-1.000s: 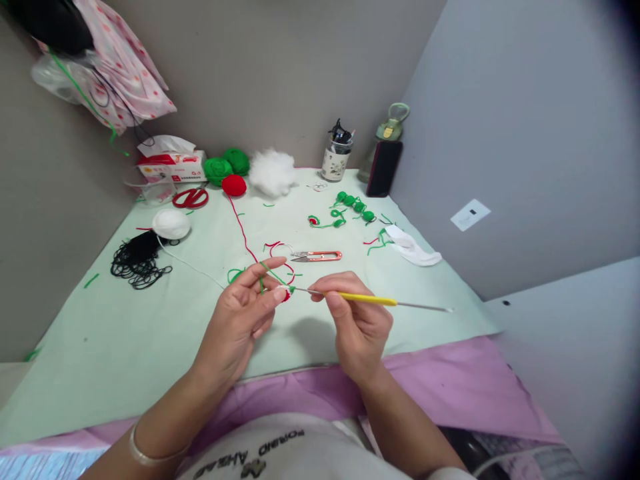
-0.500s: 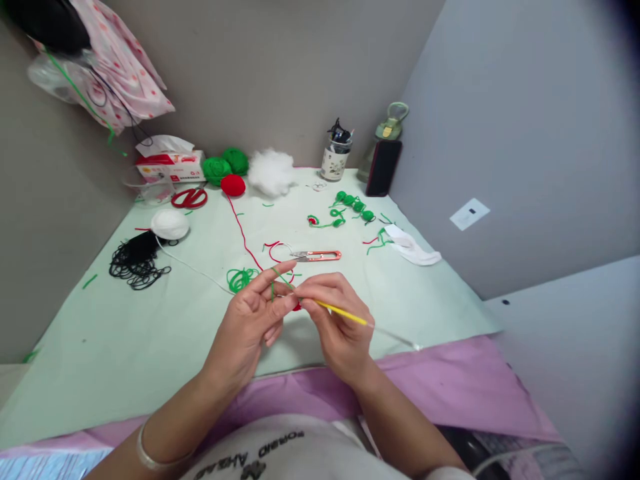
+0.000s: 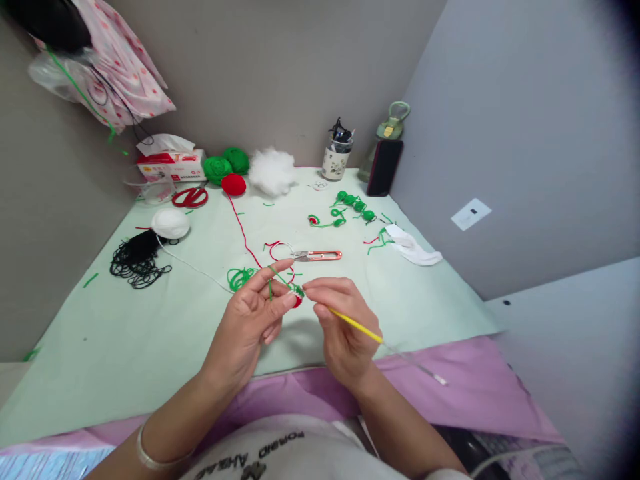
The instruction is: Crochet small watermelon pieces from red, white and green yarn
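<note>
Between thumb and fingers, my left hand (image 3: 255, 310) pinches a small crochet piece (image 3: 298, 298) in red, white and green. Green yarn (image 3: 280, 275) runs over its raised index finger to the piece. My right hand (image 3: 347, 327) grips a crochet hook (image 3: 357, 325) with a yellow handle; the hook's tip is at or close to the piece's right edge, too small to tell whether it is in a stitch. Just beyond the hands lie thread snips (image 3: 320, 256) with orange handles and a loose coil of green yarn (image 3: 241, 279).
Farther back are a red yarn ball (image 3: 233, 185), green yarn balls (image 3: 217, 171), white stuffing (image 3: 273, 171), red scissors (image 3: 191, 197) and a tissue box (image 3: 171, 166). White yarn (image 3: 171, 223) and black yarn (image 3: 137, 257) lie left. Green crochet pieces (image 3: 359, 207), a phone (image 3: 385, 168) and a bottle stand right.
My right hand has moved a little right, away from my left, with the hook tilting more steeply. More of the crochet piece now shows between the hands.
</note>
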`<state>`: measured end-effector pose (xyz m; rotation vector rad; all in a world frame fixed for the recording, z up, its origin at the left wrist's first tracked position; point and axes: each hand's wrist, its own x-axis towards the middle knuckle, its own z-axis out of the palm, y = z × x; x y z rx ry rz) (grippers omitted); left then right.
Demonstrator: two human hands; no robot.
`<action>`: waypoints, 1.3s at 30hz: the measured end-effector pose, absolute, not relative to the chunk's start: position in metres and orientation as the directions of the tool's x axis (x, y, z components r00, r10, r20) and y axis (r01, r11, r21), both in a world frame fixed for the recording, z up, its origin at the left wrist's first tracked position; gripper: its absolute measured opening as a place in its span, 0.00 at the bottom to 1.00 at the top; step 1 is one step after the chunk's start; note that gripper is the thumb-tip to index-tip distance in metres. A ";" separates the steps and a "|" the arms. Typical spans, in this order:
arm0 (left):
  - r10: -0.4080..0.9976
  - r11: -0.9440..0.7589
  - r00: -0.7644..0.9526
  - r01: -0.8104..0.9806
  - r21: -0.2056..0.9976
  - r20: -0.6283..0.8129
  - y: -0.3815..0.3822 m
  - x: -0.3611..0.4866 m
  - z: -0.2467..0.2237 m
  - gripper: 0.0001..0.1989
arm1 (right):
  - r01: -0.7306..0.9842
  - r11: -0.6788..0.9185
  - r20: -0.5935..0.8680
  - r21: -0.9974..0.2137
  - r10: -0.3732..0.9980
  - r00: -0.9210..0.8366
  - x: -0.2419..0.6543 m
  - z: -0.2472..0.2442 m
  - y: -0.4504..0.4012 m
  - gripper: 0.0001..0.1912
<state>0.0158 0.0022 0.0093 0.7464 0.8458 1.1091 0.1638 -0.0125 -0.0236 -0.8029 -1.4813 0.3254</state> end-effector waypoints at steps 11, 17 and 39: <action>0.961 0.262 0.198 -0.432 0.863 -0.193 0.003 0.013 0.009 0.24 | -0.009 0.629 0.609 -0.778 0.756 0.239 0.162 -0.018 -0.013 0.12; 0.953 0.282 0.226 -0.426 0.859 -0.201 0.002 0.015 0.008 0.22 | 0.215 0.677 0.710 -0.704 0.673 0.205 0.162 -0.025 -0.013 0.13; 0.975 0.172 0.192 -0.325 0.930 -0.114 0.001 0.013 0.007 0.31 | 0.154 0.631 0.647 -0.760 0.759 0.080 0.169 -0.018 -0.014 0.11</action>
